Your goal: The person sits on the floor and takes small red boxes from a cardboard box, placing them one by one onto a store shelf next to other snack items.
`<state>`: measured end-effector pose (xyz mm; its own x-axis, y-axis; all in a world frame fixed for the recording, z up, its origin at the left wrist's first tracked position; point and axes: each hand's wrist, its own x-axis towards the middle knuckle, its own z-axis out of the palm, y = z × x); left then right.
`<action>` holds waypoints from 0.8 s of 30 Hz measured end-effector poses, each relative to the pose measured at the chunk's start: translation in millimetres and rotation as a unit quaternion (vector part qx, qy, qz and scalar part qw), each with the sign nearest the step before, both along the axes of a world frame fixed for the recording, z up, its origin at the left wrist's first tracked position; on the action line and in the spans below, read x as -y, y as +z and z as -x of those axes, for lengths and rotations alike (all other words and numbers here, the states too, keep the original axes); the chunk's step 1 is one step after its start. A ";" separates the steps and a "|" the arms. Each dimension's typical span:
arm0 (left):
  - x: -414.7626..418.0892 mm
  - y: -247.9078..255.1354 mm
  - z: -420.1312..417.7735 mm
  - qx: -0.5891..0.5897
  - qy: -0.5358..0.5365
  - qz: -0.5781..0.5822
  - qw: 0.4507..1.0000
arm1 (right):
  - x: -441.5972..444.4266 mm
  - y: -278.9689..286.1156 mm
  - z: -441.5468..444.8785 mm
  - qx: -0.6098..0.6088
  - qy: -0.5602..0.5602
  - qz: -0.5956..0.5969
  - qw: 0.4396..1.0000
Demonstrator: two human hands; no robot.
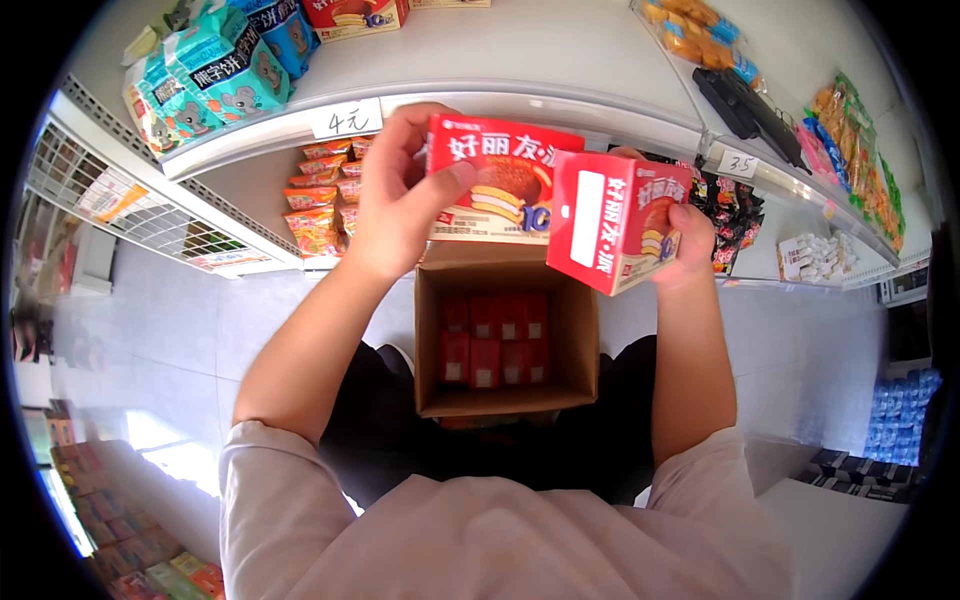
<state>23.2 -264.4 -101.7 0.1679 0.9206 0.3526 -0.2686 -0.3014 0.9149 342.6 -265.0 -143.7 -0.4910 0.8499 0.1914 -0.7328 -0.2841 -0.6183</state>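
My left hand [409, 195] holds a red carton of chocolate pies [495, 180], its thumb on the front face. A second red carton of the same kind [619, 217] is gripped by my right hand [691, 236] from its right side. The second carton overlaps the right edge of the first and is turned so a side panel shows. Below both, an open cardboard box [506, 405] stands between my legs with several red cartons [510, 337] packed in rows inside. More red cartons [356, 16] stand on the shelf above.
The white shelf's front edge [525, 101] runs just beyond my hands. Teal snack bags [225, 75] stand at its left. Small orange packets [313, 199] and black packets [731, 214] lie on the shelf below. A black object [750, 116] and bagged bread [690, 34] lie at the right.
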 end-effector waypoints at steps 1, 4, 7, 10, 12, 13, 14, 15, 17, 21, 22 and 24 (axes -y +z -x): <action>0.1 6.8 2.9 0.029 0.007 -0.019 0.999 | 0.9 0.3 -3.8 -0.022 0.003 0.005 1.000; 3.3 33.1 12.6 -0.002 0.126 -0.158 0.979 | 6.8 5.3 -4.0 -0.055 -0.026 0.057 0.997; -14.1 48.5 31.9 -0.116 0.258 -0.317 0.905 | 2.9 9.1 -0.2 -0.069 -0.022 0.069 0.995; -49.2 63.0 48.3 -0.218 0.340 -0.325 0.855 | 0.1 6.9 3.7 -0.064 -0.001 0.087 0.994; -77.5 71.8 57.8 -0.321 0.374 -0.346 0.799 | -2.4 9.7 9.0 -0.053 0.003 0.062 0.997; -89.9 76.9 61.0 -0.379 0.377 -0.357 0.766 | -2.6 10.3 10.3 -0.048 0.006 0.051 0.998; -100.4 81.2 65.0 -0.434 0.379 -0.367 0.730 | -2.2 10.4 10.5 -0.044 0.010 0.036 0.998; -112.1 81.8 70.1 -0.449 0.374 -0.347 0.734 | -2.0 9.0 10.1 -0.031 0.007 0.041 0.999; -126.5 84.0 79.7 -0.478 0.364 -0.308 0.738 | -1.2 8.4 8.0 -0.005 0.001 0.049 0.999; -131.1 83.4 85.2 -0.521 0.373 -0.337 0.690 | 2.5 16.7 9.0 0.011 0.018 0.036 0.999; -125.4 86.1 72.3 -0.526 0.403 -0.408 0.628 | 2.1 15.6 9.6 0.015 0.008 0.031 0.999; -109.8 93.6 44.6 -0.599 0.430 -0.399 0.545 | -0.7 11.9 11.6 0.001 -0.001 0.029 1.000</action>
<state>-21.4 -154.6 -8.1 0.3445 0.4752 0.8096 0.9323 -0.2743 -0.2357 330.9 -264.3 -131.8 -0.4900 0.8603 0.1408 -0.7318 -0.3182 -0.6027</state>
